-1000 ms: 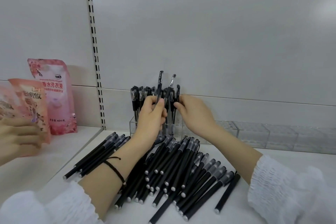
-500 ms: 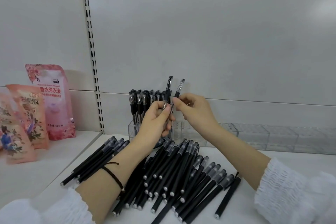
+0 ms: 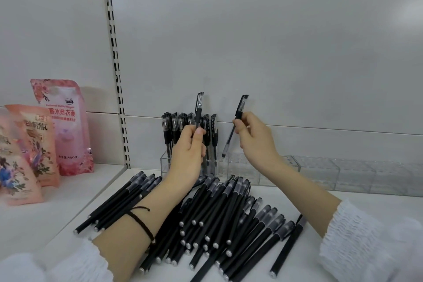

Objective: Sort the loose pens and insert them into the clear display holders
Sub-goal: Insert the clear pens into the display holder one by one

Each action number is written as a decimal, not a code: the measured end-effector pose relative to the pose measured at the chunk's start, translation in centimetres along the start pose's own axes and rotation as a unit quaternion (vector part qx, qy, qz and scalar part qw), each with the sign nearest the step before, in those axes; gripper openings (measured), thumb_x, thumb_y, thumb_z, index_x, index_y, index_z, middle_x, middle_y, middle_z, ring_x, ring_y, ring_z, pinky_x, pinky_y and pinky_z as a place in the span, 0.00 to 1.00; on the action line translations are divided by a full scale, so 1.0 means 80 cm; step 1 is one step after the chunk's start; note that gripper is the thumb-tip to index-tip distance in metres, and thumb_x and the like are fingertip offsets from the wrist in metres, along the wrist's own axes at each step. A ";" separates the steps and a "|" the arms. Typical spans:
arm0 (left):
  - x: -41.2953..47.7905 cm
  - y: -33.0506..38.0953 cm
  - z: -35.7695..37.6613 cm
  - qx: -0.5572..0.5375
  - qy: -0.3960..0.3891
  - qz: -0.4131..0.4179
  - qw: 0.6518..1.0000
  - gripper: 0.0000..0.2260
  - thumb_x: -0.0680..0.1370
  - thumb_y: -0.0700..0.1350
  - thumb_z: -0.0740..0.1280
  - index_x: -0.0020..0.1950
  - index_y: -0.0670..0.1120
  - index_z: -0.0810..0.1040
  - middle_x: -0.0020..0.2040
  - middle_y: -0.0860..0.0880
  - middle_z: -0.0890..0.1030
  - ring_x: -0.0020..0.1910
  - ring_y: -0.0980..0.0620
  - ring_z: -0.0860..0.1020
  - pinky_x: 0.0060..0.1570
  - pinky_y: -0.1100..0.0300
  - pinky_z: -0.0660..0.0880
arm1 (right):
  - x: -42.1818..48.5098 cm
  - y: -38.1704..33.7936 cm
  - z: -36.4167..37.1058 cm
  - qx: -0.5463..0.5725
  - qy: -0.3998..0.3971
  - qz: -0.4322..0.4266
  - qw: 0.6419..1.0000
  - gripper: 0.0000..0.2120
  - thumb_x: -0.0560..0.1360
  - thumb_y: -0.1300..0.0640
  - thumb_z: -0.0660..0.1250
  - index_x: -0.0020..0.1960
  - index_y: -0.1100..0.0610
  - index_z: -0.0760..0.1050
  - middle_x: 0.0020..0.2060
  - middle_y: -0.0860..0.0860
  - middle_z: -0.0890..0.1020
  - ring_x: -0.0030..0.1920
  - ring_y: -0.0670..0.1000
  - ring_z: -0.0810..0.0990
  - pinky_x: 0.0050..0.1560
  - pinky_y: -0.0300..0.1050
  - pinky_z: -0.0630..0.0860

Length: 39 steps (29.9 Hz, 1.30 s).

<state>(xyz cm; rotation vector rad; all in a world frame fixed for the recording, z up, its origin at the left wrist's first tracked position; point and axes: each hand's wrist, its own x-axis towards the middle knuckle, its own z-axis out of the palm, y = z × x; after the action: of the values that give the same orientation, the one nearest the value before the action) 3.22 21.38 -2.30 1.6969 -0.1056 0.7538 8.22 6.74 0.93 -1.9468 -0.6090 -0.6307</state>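
Your left hand (image 3: pixel 190 153) is raised over the far middle of the white shelf (image 3: pixel 75 192). Its fingers are curled round the left pen (image 3: pixel 198 110), with the thumb pressed on the barrel. This black pen stands upright, cap up, just in front of the standing pens (image 3: pixel 174 128). Its lower end is hidden behind your palm, so I cannot tell whether it reaches the holder (image 3: pixel 165 165).

The standing pens are black, caps up, and packed into that clear holder against the back wall. More clear holders (image 3: pixel 320 174) run in a row from it to the far right.

Your right hand (image 3: pixel 256 142) is raised just right of the left hand, apart from it. Its thumb and curled fingers pinch the right pen (image 3: pixel 230 142) just below the cap. The pen is tilted, with the cap up to the right and the clear tip end down to the left. The tip seems to hang just above the compartment right of the filled one, though the clear walls make this hard to judge.

The loose pens (image 3: pixel 217 213) lie in a wide black pile on the near shelf, between and under your forearms, most pointing toward the far wall. Some overlap one another.

A dark cord (image 3: pixel 142 222) circles your left wrist, and white sleeves (image 3: pixel 366 247) cover both forearms. Pink pouches (image 3: pixel 66 126) stand at the far left, beyond a slotted strip (image 3: pixel 115 64) on the wall.
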 end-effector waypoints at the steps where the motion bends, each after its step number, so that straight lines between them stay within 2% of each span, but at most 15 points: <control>1: 0.000 0.000 0.001 0.004 -0.004 0.001 1.000 0.09 0.84 0.49 0.54 0.52 0.51 0.73 0.29 0.53 0.71 0.22 0.61 0.66 0.22 0.68 0.63 | -0.001 0.002 0.001 -0.016 -0.009 -0.006 1.000 0.09 0.82 0.56 0.59 0.44 0.55 0.70 0.39 0.56 0.79 0.34 0.50 0.72 0.41 0.52 0.72; 4: 0.000 0.001 0.002 0.008 -0.008 0.006 1.000 0.09 0.84 0.49 0.54 0.52 0.51 0.73 0.29 0.54 0.71 0.23 0.61 0.66 0.23 0.68 0.64 | -0.004 0.010 0.004 -0.083 -0.046 -0.029 0.995 0.09 0.81 0.56 0.59 0.45 0.58 0.72 0.40 0.55 0.79 0.40 0.53 0.75 0.44 0.53 0.73; 6: -0.001 0.001 0.002 0.013 -0.012 0.009 1.000 0.09 0.84 0.50 0.54 0.53 0.51 0.73 0.29 0.54 0.71 0.24 0.61 0.66 0.24 0.67 0.64 | -0.008 0.012 0.008 -0.126 -0.078 -0.042 0.988 0.10 0.81 0.55 0.59 0.46 0.60 0.73 0.40 0.54 0.79 0.40 0.53 0.75 0.45 0.53 0.74; 10: -0.002 0.003 0.001 0.000 -0.010 -0.006 1.000 0.10 0.83 0.51 0.54 0.53 0.48 0.72 0.31 0.54 0.68 0.24 0.60 0.64 0.27 0.64 0.62 | -0.010 0.008 0.009 -0.160 -0.068 -0.058 0.983 0.11 0.81 0.52 0.60 0.49 0.59 0.76 0.41 0.52 0.81 0.41 0.53 0.77 0.45 0.51 0.74; 14: -0.003 0.010 0.002 -0.035 -0.019 -0.026 0.999 0.08 0.83 0.50 0.55 0.46 0.51 0.68 0.28 0.56 0.67 0.21 0.60 0.61 0.22 0.68 0.59 | -0.010 0.009 0.008 -0.215 -0.115 -0.043 0.969 0.14 0.82 0.51 0.58 0.44 0.58 0.72 0.36 0.52 0.78 0.40 0.55 0.76 0.38 0.49 0.70; 16: -0.005 0.012 0.003 -0.050 -0.041 -0.030 0.997 0.08 0.84 0.47 0.54 0.45 0.51 0.67 0.28 0.55 0.66 0.22 0.59 0.60 0.22 0.68 0.58 | -0.010 0.011 0.009 -0.232 -0.137 -0.034 0.962 0.13 0.82 0.51 0.58 0.43 0.58 0.72 0.36 0.52 0.77 0.41 0.56 0.76 0.39 0.49 0.71; 19: -0.008 0.015 0.005 -0.072 -0.082 -0.035 0.993 0.07 0.84 0.48 0.54 0.49 0.49 0.68 0.30 0.53 0.66 0.23 0.59 0.60 0.22 0.67 0.58 | -0.008 0.010 0.007 -0.189 -0.114 -0.020 0.975 0.11 0.79 0.49 0.62 0.48 0.56 0.77 0.38 0.49 0.80 0.43 0.52 0.78 0.44 0.48 0.74; 23: -0.007 0.015 0.004 -0.082 -0.100 -0.043 0.991 0.07 0.84 0.49 0.54 0.51 0.49 0.68 0.30 0.54 0.65 0.24 0.59 0.60 0.23 0.65 0.57 | -0.008 -0.003 0.005 -0.037 -0.011 -0.017 0.999 0.08 0.78 0.49 0.63 0.47 0.51 0.79 0.36 0.43 0.79 0.36 0.41 0.75 0.40 0.41 0.72; 25: -0.007 0.014 0.004 -0.084 -0.115 -0.046 0.989 0.07 0.84 0.50 0.54 0.51 0.50 0.68 0.30 0.54 0.65 0.25 0.58 0.60 0.24 0.64 0.57 | -0.008 -0.014 0.005 0.034 0.010 -0.007 0.999 0.08 0.77 0.45 0.64 0.47 0.47 0.78 0.36 0.42 0.79 0.35 0.38 0.74 0.38 0.35 0.70; 27: -0.008 0.013 0.003 -0.068 -0.139 -0.038 0.987 0.06 0.84 0.49 0.55 0.50 0.51 0.68 0.30 0.54 0.67 0.25 0.57 0.62 0.24 0.63 0.59 | -0.005 -0.024 0.004 0.075 0.025 0.006 0.997 0.08 0.77 0.45 0.66 0.48 0.48 0.79 0.37 0.43 0.80 0.36 0.38 0.75 0.40 0.35 0.71; 29: -0.010 0.013 0.002 -0.008 -0.150 -0.001 0.989 0.05 0.84 0.48 0.55 0.50 0.52 0.68 0.29 0.54 0.73 0.25 0.57 0.67 0.24 0.63 0.65 | -0.002 -0.031 0.003 0.112 0.016 0.016 0.993 0.06 0.77 0.50 0.67 0.47 0.51 0.79 0.38 0.44 0.81 0.40 0.44 0.78 0.45 0.41 0.74; 32: -0.012 0.014 -0.005 0.161 -0.123 0.101 0.974 0.04 0.83 0.50 0.55 0.51 0.53 0.68 0.32 0.54 0.79 0.27 0.56 0.75 0.29 0.59 0.73 | -0.003 -0.034 0.004 0.132 0.000 0.023 0.991 0.05 0.79 0.53 0.65 0.44 0.50 0.76 0.37 0.45 0.79 0.36 0.44 0.74 0.43 0.44 0.72; 35: -0.013 0.017 -0.015 0.344 -0.087 0.183 0.917 0.07 0.83 0.52 0.54 0.52 0.52 0.70 0.34 0.54 0.76 0.32 0.57 0.75 0.32 0.57 0.72 | -0.004 -0.034 0.003 0.143 0.014 0.018 0.989 0.08 0.81 0.54 0.61 0.43 0.50 0.71 0.36 0.47 0.78 0.32 0.42 0.72 0.41 0.45 0.70; 39: -0.012 0.015 -0.023 0.486 -0.091 0.198 0.846 0.12 0.83 0.52 0.53 0.50 0.49 0.73 0.41 0.54 0.75 0.39 0.52 0.74 0.37 0.56 0.70 | 0.000 -0.031 -0.006 0.093 0.056 -0.025 0.994 0.07 0.82 0.55 0.57 0.46 0.54 0.69 0.35 0.48 0.76 0.35 0.48 0.72 0.42 0.50 0.70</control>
<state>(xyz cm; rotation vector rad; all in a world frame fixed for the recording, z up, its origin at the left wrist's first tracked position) 1.11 22.43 -1.62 2.7779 -0.2381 1.0433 6.55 7.30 2.70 -1.7163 -0.6265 -0.6848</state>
